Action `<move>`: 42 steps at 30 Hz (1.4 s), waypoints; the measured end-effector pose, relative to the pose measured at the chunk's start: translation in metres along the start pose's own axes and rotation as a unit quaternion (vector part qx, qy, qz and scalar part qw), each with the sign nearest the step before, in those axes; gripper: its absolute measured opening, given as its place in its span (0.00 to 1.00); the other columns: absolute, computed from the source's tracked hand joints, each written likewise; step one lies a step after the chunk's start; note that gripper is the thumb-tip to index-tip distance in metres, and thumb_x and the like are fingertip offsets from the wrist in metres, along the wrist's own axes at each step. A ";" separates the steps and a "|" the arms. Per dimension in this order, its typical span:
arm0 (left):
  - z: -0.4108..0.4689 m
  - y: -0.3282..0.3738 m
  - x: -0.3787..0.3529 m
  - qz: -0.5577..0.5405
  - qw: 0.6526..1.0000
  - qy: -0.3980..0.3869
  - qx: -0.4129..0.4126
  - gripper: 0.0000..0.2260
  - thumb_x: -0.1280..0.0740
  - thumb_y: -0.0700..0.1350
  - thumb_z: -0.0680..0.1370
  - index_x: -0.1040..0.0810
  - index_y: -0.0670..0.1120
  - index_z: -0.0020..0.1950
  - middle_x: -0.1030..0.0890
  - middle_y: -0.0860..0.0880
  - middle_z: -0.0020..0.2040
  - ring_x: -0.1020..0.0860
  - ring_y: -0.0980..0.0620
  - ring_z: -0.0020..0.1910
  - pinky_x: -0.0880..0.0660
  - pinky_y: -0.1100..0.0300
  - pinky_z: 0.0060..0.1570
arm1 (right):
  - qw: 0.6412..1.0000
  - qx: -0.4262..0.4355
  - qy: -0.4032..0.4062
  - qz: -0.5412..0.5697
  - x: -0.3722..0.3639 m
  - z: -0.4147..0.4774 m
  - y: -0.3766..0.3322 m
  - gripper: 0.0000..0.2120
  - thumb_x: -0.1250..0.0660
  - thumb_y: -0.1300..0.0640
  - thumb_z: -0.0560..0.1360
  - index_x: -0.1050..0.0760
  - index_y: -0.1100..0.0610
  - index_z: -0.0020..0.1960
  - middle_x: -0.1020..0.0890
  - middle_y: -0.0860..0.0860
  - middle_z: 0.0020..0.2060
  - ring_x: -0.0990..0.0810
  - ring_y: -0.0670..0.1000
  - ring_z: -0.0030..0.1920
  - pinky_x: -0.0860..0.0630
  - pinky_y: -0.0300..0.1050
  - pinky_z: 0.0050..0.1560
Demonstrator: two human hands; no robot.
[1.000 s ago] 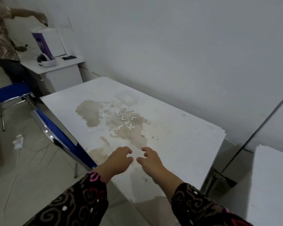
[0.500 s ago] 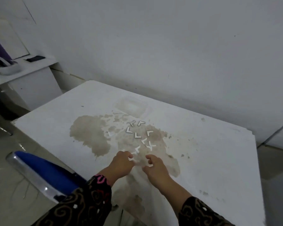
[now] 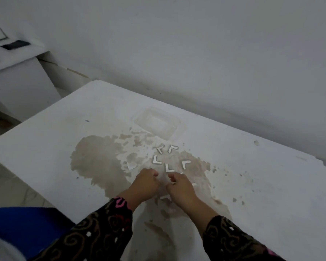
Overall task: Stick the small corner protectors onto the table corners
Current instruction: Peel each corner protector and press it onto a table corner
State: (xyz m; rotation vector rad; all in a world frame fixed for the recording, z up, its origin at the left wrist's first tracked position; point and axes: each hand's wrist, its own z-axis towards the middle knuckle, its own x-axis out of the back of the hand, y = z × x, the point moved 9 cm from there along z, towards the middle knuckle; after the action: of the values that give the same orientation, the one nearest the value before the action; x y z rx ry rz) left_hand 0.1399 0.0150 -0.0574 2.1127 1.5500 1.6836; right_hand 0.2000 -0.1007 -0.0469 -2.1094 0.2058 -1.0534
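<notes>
Lying nr clear tray [image 3: 177,130]: corner protectors [image 3: 157,162]

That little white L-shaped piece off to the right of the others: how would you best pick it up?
Pinch one arm of the small white L-shaped corner protector across its narrow width, coming straight down from above. It lies flat on the stained white table, probably too thin to catch from the side, with bare table around it.

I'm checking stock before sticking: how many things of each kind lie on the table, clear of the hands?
L-shaped protectors: 5
Clear tray: 1
White scrap: 1
Total: 7
More protectors lie partly hidden by the left hand and right hand, uncounted.
</notes>
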 end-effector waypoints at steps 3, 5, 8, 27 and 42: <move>0.012 0.002 0.004 -0.005 1.000 -0.007 -0.021 0.06 0.39 0.40 0.75 0.26 0.49 0.49 0.26 0.46 0.56 0.26 0.50 0.49 0.30 0.62 0.44 | 0.999 0.005 0.010 -0.050 0.004 0.011 -0.007 0.17 0.41 0.60 0.76 0.27 0.61 0.64 0.24 0.56 0.60 0.27 0.55 0.60 0.30 0.44 0.58; 0.018 0.005 0.004 -0.012 0.999 -0.018 -0.037 0.05 0.39 0.40 0.75 0.25 0.48 0.47 0.26 0.46 0.50 0.27 0.50 0.43 0.32 0.61 0.41 | 0.996 0.016 0.004 -0.086 0.005 0.016 -0.013 0.16 0.44 0.62 0.78 0.26 0.63 0.62 0.24 0.57 0.60 0.29 0.56 0.61 0.35 0.43 0.60; 0.023 0.010 0.004 -0.014 0.998 -0.029 -0.050 0.06 0.38 0.40 0.76 0.28 0.46 0.38 0.27 0.43 0.41 0.28 0.47 0.37 0.33 0.58 0.37 | 0.994 0.020 0.030 -0.105 0.010 0.024 -0.016 0.17 0.43 0.61 0.78 0.28 0.62 0.64 0.25 0.56 0.61 0.30 0.55 0.63 0.36 0.41 0.61; 0.033 0.020 0.005 -0.028 0.997 -0.060 -0.039 0.13 0.40 0.41 0.80 0.23 0.42 0.62 0.22 0.45 0.60 0.24 0.48 0.58 0.30 0.59 0.55 | 0.979 0.037 0.022 -0.200 0.003 0.044 -0.016 0.10 0.43 0.63 0.76 0.26 0.62 0.53 0.27 0.57 0.50 0.29 0.55 0.57 0.33 0.42 0.51; 0.029 0.035 -0.002 -0.571 0.800 -0.166 0.076 0.13 0.40 0.43 0.81 0.23 0.36 0.60 0.20 0.41 0.47 0.21 0.47 0.44 0.24 0.52 0.53 | 0.985 0.112 0.131 0.007 0.046 0.028 -0.041 0.08 0.35 0.63 0.74 0.23 0.61 0.52 0.26 0.52 0.48 0.28 0.47 0.42 0.35 0.27 0.39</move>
State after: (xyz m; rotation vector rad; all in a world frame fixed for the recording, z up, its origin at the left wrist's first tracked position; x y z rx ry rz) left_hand 0.1852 0.0106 -0.0515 0.9044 2.1341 0.7113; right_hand 0.2427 -0.0772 -0.0009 -1.7636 0.2180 -1.2835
